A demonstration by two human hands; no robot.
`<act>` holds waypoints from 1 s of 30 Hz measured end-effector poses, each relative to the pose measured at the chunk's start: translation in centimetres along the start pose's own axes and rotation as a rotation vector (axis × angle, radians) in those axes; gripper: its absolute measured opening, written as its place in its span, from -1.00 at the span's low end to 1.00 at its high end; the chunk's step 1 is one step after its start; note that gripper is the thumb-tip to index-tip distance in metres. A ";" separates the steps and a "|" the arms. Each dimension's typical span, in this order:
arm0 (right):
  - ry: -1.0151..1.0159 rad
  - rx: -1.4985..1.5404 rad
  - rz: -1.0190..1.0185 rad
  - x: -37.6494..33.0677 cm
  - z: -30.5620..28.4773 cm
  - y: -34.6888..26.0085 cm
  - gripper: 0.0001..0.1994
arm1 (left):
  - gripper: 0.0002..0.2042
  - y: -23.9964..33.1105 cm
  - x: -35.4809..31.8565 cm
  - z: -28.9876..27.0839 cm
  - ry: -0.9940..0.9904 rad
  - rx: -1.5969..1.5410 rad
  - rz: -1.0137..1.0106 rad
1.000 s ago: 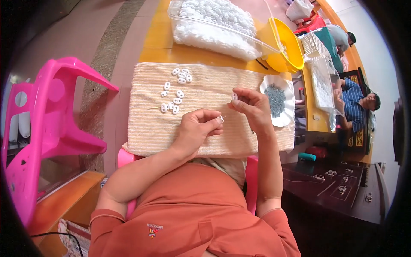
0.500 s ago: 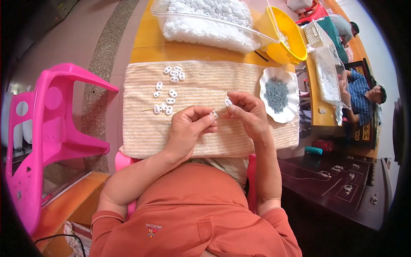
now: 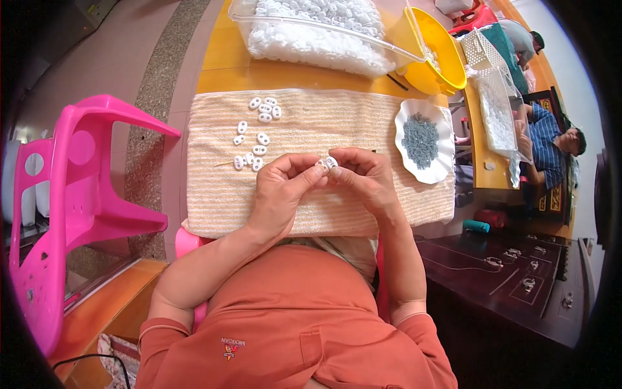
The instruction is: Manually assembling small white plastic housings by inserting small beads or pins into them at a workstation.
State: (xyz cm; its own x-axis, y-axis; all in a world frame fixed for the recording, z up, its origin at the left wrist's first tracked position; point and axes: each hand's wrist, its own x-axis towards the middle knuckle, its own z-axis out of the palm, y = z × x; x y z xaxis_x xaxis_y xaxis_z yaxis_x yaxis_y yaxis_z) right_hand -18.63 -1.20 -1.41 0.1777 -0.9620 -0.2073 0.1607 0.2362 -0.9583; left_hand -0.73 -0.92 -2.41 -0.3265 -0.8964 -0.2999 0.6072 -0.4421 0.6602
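Observation:
My left hand [image 3: 280,198] and my right hand [image 3: 370,185] meet over a striped beige towel [image 3: 240,201]. Pinched in the right fingertips is a small white oval plastic piece [image 3: 332,162] with two holes. The left thumb and fingers close on a tiny white plastic fitting [image 3: 322,166], partly hidden by the fingertips; it is against the oval piece or very near it. Several more white two-hole pieces [image 3: 262,139] lie in loose groups on the towel's left half. Right of my hands stands a white scalloped dish [image 3: 429,176] of small grey-blue bits [image 3: 420,139].
A clear bin [image 3: 304,23] heaped with white pieces sits at the far side, beside a yellow basin [image 3: 447,39]. A dark stick [image 3: 398,83] lies near them. At right, a person in a striped shirt [image 3: 544,142] works by another bin [image 3: 497,120]. A pink chair [image 3: 84,188] stands left.
My right hand has moved left and brought the oval piece to the left fingertips. The left hand has hardly moved. The pieces on the towel lie as before.

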 end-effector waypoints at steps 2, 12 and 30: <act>-0.001 -0.008 -0.008 0.0 -0.2 0.5 -0.74 | -0.86 -0.1 0.0 -0.1 0.006 -0.013 -0.011; -0.014 -0.017 0.006 -0.1 -0.1 0.3 -0.72 | -0.87 -0.1 0.1 -0.2 0.021 0.000 -0.017; -0.025 0.063 0.021 -0.3 -0.4 -0.1 -0.73 | -0.85 0.1 0.3 -0.3 0.027 0.020 -0.075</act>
State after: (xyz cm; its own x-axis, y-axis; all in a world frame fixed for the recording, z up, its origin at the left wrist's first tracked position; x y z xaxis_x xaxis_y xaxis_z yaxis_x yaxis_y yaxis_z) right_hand -19.06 -1.01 -1.35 0.2058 -0.9533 -0.2211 0.2170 0.2647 -0.9396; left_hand -0.54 -1.23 -2.58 -0.3512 -0.8612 -0.3674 0.5670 -0.5079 0.6485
